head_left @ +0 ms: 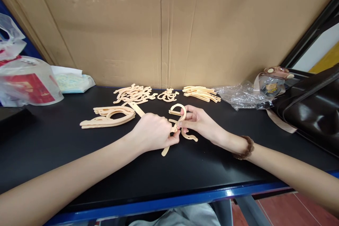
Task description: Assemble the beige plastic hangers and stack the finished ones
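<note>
Just in front of me, my left hand (153, 132) is closed around a beige plastic folding-hanger arm (136, 108), whose flat end sticks out past the knuckles. My right hand (197, 122) pinches a beige hanger hook (178, 105) between thumb and fingers. Both hands meet where the hook joins the arm; the fingers hide most of that joint. Below them, a curved beige piece (191, 137) and the tip of a flat strip (165, 151) show. To the left of my hands lie stacked folding hangers (108, 123).
Along the back are piles of curved arms (134, 94), hooks (168, 95) and straight strips (201, 93). Clear plastic wrap (241, 95) and a black bag (309, 106) lie right. A plastic carrier bag (29, 81) and tissue pack (72, 80) stand left. Cardboard (119, 24) walls the back.
</note>
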Demonstrator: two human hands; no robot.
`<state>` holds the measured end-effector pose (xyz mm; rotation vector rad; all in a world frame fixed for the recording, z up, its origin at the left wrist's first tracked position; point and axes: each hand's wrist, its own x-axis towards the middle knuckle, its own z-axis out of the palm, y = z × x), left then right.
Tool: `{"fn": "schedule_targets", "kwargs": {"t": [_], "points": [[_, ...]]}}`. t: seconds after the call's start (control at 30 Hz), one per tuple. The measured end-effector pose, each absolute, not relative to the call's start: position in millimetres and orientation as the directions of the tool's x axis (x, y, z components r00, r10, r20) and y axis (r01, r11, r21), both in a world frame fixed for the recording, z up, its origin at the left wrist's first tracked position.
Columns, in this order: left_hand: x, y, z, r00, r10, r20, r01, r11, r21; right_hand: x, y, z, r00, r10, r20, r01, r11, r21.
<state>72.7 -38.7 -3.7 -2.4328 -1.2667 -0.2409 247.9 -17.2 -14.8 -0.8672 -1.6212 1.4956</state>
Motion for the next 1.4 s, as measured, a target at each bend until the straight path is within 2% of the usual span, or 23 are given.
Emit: {"fn": "schedule_targets", "kwargs": {"t": [0.1, 0.2, 0.3, 0.37, 0.43, 0.5, 0.57, 0.63, 0.7, 0.77, 0.97, 1.17, 1.4], "points": [[72.2, -38.8, -2.2, 0.564, 0.769, 0.301, 0.82, -0.478, -0.315, 248.8, -16.2, -14.1, -0.483, 0.864, 0.139, -0.033, 0.14, -0.99], [70.4, -39.7, 1.1, 0.513, 0.796, 0.321, 0.851, -0.423, -0.311, 251.0, -16.3, -11.7, -0.461, 0.861, 0.213, -0.025, 0.227, -0.974], [66.6, -42.0, 7.1, 0.458, 0.828, 0.324, 0.887, -0.402, -0.227, 256.5, -14.9, -8.0, -0.453, 0.848, 0.276, 0.033, 0.326, -0.945], [62.2, -42.9, 12.2, 0.407, 0.861, 0.306, 0.913, -0.392, -0.112, 263.6, -10.6, -6.1, -0.425, 0.832, 0.357, 0.133, 0.447, -0.884], [56.7, -42.2, 17.1, 0.351, 0.891, 0.289, 0.923, -0.38, 0.05, 273.1, -3.1, -5.8, -0.402, 0.788, 0.467, 0.349, 0.603, -0.718], [50.9, -39.5, 20.2, 0.336, 0.903, 0.267, 0.883, -0.401, 0.243, 283.0, 5.8, -7.5, -0.476, 0.719, 0.507, 0.586, 0.689, -0.426], [46.0, -36.0, 20.9, 0.363, 0.903, 0.229, 0.793, -0.428, 0.432, 290.4, 13.8, -10.9, -0.547, 0.693, 0.47, 0.685, 0.693, -0.224], [42.8, -32.9, 19.8, 0.391, 0.901, 0.186, 0.712, -0.424, 0.56, 293.9, 19.0, -14.4, -0.595, 0.689, 0.414, 0.705, 0.695, -0.142], [41.1, -31.1, 18.6, 0.385, 0.906, 0.179, 0.687, -0.41, 0.6, 294.0, 20.8, -16.4, -0.622, 0.694, 0.361, 0.705, 0.698, -0.127], [40.3, -30.5, 18.8, 0.339, 0.915, 0.218, 0.702, -0.4, 0.589, 292.4, 19.8, -15.9, -0.623, 0.706, 0.337, 0.708, 0.692, -0.141], [39.3, -28.9, 24.4, 0.201, 0.94, 0.275, 0.662, -0.337, 0.669, 288.7, 11.5, -9.2, -0.581, 0.709, 0.4, 0.681, 0.693, -0.237], [40.2, -26.8, 19.2, 0.299, 0.92, 0.253, 0.662, -0.392, 0.639, 283.9, 4.5, -10.3, -0.651, 0.673, 0.35, 0.668, 0.728, -0.157], [42.4, -27.5, 15.3, 0.365, 0.911, 0.192, 0.591, -0.386, 0.708, 284.3, 7.9, -14.4, -0.673, 0.654, 0.346, 0.655, 0.744, -0.134]]}}
